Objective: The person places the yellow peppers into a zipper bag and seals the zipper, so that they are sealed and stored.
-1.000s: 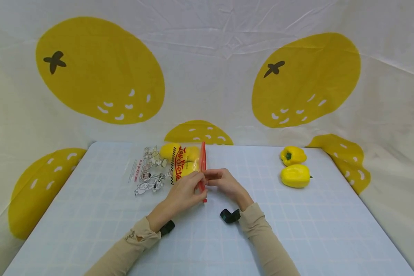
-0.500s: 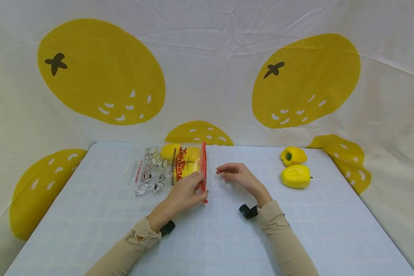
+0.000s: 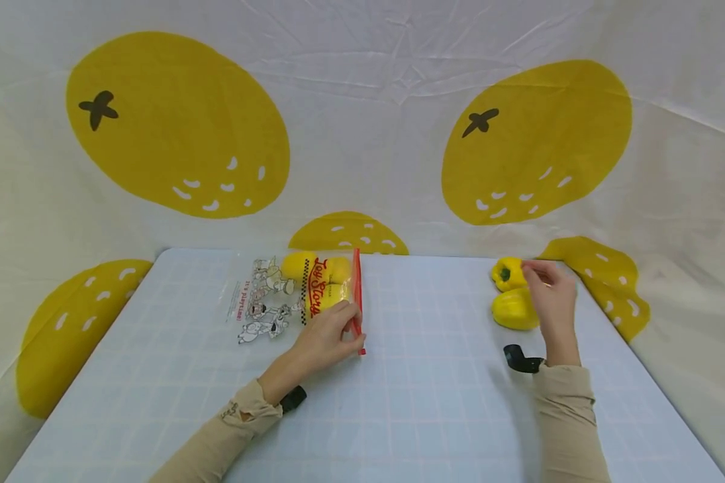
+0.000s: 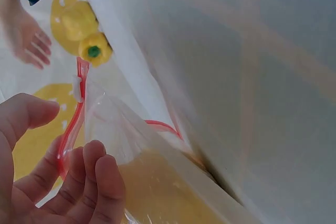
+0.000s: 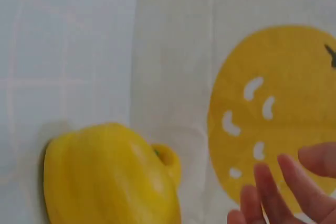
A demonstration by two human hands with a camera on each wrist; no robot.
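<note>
The near yellow pepper (image 3: pixel 512 310) lay on the table (image 3: pixel 423 416) just left of my right hand (image 3: pixel 556 298), long axis seemingly crosswise; the far pepper (image 3: pixel 507 273) sat just beyond it. My right hand, the nearer, was empty, fingers loosely spread; well off leftward, my left hand (image 3: pixel 325 337) gripped the red edge (image 3: pixel 357 276) of the bag (image 3: pixel 299 285).

you face a creased white fabric backdrop (image 3: pixel 362 147) with large yellow ovals (image 3: pixel 178 127); below, a pale-blue checked tabletop (image 3: pixel 423 382)
</note>
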